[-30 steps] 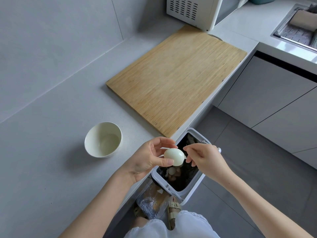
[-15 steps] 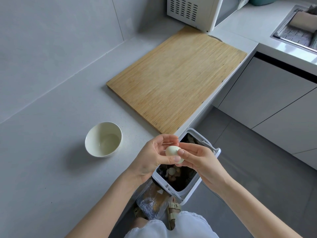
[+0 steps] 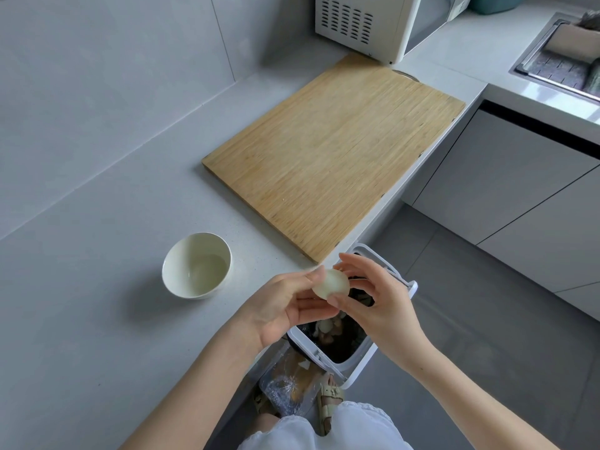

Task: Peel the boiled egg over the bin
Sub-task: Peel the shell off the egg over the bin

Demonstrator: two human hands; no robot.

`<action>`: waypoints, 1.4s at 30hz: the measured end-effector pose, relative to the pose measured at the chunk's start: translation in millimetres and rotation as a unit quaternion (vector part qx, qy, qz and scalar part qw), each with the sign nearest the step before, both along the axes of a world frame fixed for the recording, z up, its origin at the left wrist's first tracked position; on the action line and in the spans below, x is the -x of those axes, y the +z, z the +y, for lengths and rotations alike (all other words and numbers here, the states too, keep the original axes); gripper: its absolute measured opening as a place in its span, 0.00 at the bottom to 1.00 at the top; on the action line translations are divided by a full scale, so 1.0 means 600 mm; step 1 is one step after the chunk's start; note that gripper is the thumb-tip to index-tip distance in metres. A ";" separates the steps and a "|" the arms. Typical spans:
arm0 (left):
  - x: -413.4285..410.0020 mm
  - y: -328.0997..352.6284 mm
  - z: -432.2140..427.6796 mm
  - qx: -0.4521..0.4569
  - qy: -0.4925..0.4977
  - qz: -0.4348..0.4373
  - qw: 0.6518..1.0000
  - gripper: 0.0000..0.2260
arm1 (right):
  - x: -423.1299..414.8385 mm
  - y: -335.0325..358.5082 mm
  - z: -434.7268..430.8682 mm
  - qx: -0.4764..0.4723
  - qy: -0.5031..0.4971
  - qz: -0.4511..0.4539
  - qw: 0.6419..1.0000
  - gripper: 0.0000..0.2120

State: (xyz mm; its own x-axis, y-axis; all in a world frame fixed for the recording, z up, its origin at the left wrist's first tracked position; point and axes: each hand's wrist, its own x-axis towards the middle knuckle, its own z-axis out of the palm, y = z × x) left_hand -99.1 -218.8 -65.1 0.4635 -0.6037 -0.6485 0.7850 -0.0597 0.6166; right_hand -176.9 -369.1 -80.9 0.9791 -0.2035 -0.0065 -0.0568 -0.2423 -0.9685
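One boiled egg (image 3: 331, 284), pale and smooth, is held by both hands above the one open white bin (image 3: 357, 362). The left hand (image 3: 285, 306) pinches it and the right hand (image 3: 380, 300) grips its other side. On the worktop (image 3: 81, 287) are one white bowl (image 3: 197, 265) and one wooden cutting board (image 3: 334, 157).

Pale cream egg (image 3: 331, 283), white bin (image 3: 354, 358), tan striped-grain cutting board (image 3: 334, 154), cream bowl (image 3: 196, 266)

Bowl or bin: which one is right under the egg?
The white bin on the floor: the left hand and right hand hold the egg over its open top. The bowl stands apart on the counter, to the left.
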 end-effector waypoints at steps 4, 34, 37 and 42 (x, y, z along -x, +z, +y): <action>-0.003 0.000 0.005 0.018 0.017 -0.006 1.000 0.15 | 0.000 0.006 -0.005 -0.076 0.009 0.023 0.997 0.18; -0.002 -0.006 0.012 -0.018 -0.035 -0.123 0.992 0.16 | -0.013 0.025 -0.034 0.049 -0.009 0.113 0.992 0.07; -0.001 -0.005 0.011 -0.030 -0.044 -0.145 0.988 0.16 | -0.018 0.026 -0.030 0.086 0.007 0.075 0.993 0.05; -0.002 -0.005 0.007 -0.032 -0.040 -0.152 0.987 0.16 | -0.026 0.017 -0.026 0.099 0.012 0.051 0.994 0.02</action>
State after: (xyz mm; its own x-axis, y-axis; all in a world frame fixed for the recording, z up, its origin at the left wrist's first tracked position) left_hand -97.7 -214.4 -67.9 0.5950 -0.6079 -0.5257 0.5560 -0.1611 0.8155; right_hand -161.4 -384.4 -70.9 0.9800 -0.1871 -0.0681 -0.1441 -0.4304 -0.8911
